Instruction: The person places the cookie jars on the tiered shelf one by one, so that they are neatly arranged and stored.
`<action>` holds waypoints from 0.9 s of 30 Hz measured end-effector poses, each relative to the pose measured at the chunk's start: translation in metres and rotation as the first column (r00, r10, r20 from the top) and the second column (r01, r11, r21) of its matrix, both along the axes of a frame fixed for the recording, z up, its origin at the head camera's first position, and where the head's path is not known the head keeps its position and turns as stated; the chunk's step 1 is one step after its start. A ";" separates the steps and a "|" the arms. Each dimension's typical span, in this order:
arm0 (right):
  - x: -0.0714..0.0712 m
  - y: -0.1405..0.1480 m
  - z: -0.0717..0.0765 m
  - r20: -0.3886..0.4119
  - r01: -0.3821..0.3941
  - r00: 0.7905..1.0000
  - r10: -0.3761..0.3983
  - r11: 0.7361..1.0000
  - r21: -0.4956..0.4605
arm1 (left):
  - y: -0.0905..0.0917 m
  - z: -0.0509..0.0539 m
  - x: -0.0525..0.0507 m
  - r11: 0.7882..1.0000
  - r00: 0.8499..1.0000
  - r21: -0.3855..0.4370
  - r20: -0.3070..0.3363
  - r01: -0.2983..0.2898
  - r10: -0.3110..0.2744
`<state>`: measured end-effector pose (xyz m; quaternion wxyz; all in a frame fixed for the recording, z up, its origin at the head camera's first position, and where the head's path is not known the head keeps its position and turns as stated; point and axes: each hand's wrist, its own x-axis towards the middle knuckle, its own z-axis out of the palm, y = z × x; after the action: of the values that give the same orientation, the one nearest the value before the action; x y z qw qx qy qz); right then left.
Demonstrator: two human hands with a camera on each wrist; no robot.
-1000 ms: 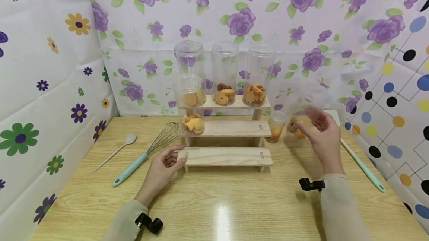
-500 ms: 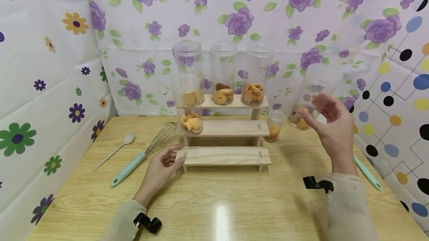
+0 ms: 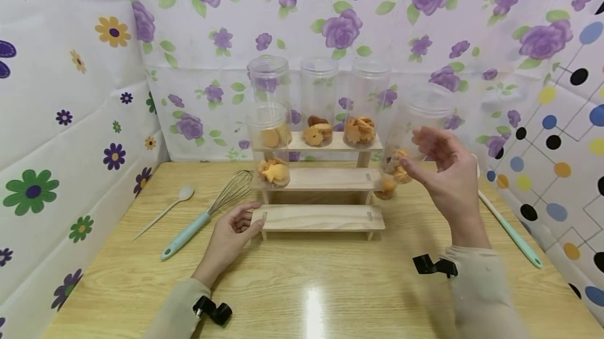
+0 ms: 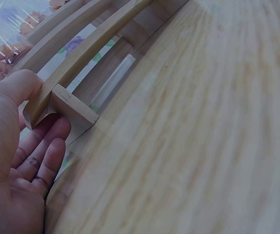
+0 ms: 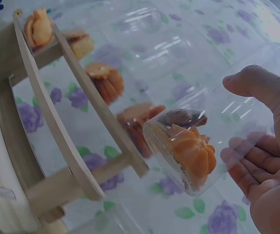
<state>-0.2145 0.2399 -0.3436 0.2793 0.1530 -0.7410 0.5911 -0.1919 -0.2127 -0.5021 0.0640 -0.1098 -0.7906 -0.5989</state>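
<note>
My right hand (image 3: 448,176) holds a tall clear jar (image 3: 414,121) tilted in the air at the rack's right side. Cookies lie in its bottom, orange and dark brown in the right wrist view (image 5: 189,151). My left hand (image 3: 228,234) pinches the left end of the lowest board of a three-step wooden rack (image 3: 323,217), the thumb (image 4: 25,85) above and fingers below. Three clear jars with cookies, a left one (image 3: 270,93), a middle one (image 3: 318,95) and a right one (image 3: 368,98), stand on the top step. Another jar (image 3: 268,145) stands at the middle step's left end.
A small clear cup with orange contents (image 3: 386,188) stands right of the rack, partly behind the held jar. A whisk (image 3: 189,234) and a pale spoon (image 3: 176,200) lie on the left. At the right lies a tool with a mint handle (image 3: 516,239). Patterned cloth surrounds the table (image 3: 283,286).
My right hand has lifted the jar, first up and to the right, then back left to beside the rack. The left hand stays on the lowest board.
</note>
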 end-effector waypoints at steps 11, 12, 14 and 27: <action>-0.010 -0.048 -0.003 -0.036 -0.134 0.990 0.134 0.991 0.008 | 0.000 0.001 -0.003 1.000 1.000 -0.004 0.005 0.003 -0.003; -0.013 -0.054 -0.004 -0.035 -0.145 0.989 0.145 0.989 0.009 | -0.001 0.001 -0.003 1.000 1.000 -0.003 0.005 0.003 -0.003; -0.018 -0.065 -0.004 -0.027 -0.171 0.985 0.171 0.985 0.010 | 0.000 0.001 -0.003 1.000 1.000 -0.003 0.004 0.003 -0.003; -0.037 -0.126 -0.020 0.027 -0.234 0.972 0.233 0.972 0.017 | 0.000 -0.002 -0.004 1.000 1.000 -0.008 -0.005 -0.011 0.011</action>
<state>-0.2518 0.1143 -0.3641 0.1970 0.2346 -0.7272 0.6143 -0.1963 -0.2126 -0.5039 0.0689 -0.1071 -0.7935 -0.5951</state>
